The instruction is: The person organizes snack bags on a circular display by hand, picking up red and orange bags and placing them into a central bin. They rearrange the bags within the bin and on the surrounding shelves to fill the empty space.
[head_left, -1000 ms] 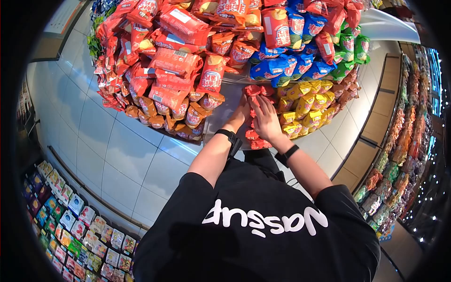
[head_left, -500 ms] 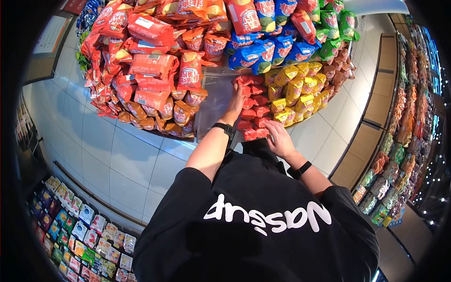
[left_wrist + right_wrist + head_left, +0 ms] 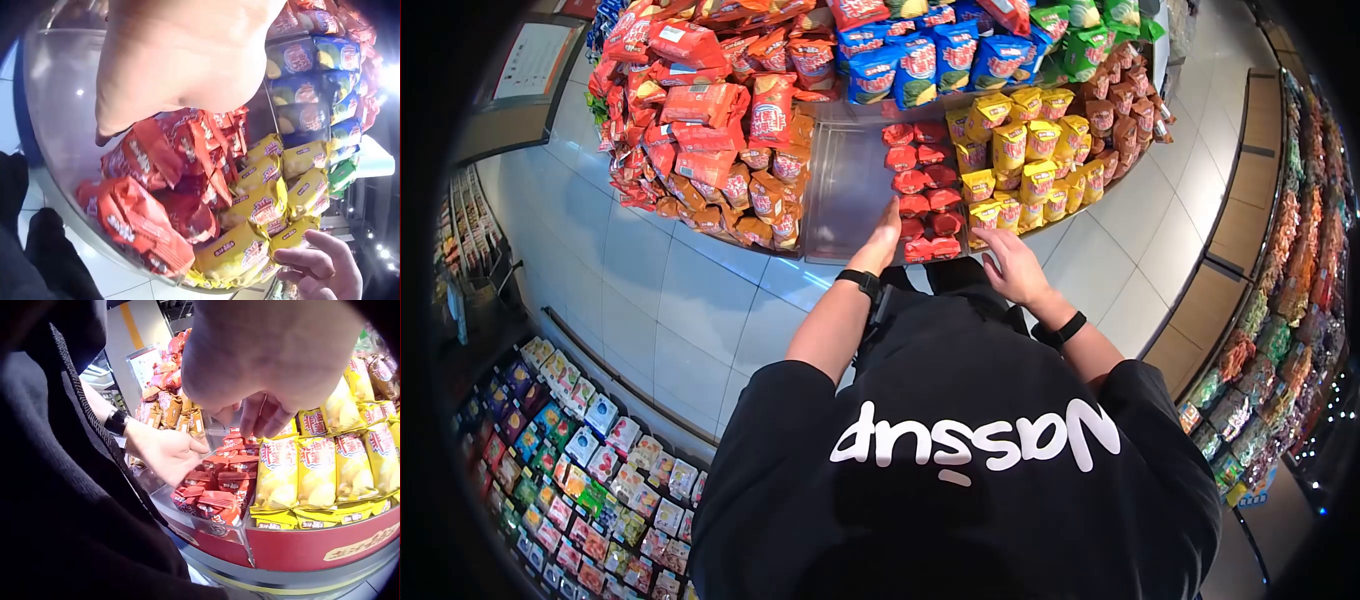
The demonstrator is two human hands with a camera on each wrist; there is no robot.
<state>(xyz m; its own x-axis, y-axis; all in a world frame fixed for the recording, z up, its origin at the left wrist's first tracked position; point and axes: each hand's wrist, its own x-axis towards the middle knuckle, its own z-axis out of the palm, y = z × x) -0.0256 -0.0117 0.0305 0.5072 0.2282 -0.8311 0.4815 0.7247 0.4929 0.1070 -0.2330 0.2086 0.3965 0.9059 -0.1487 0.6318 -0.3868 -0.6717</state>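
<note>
Two columns of small red snack packets stand in a clear plastic compartment of the display. My left hand lies along the left side of these packets, near the front, with its fingers extended. In the left wrist view the same hand covers part of the red rows. Beyond the front right corner of the red packets, my right hand hovers beside the front yellow packets, its fingers loosely bent and holding nothing. The right wrist view shows this hand above the line between red and yellow packets.
Left of the red rows lies bare compartment floor. Orange-brown packets and larger red bags are heaped farther left. Blue bags stand behind, brown packets at right. Candy shelves run along the right side.
Both hands were on the red packets; the left has drawn back along their left side toward the front, and the right has come off them. More of the two columns shows. The view has shifted.
</note>
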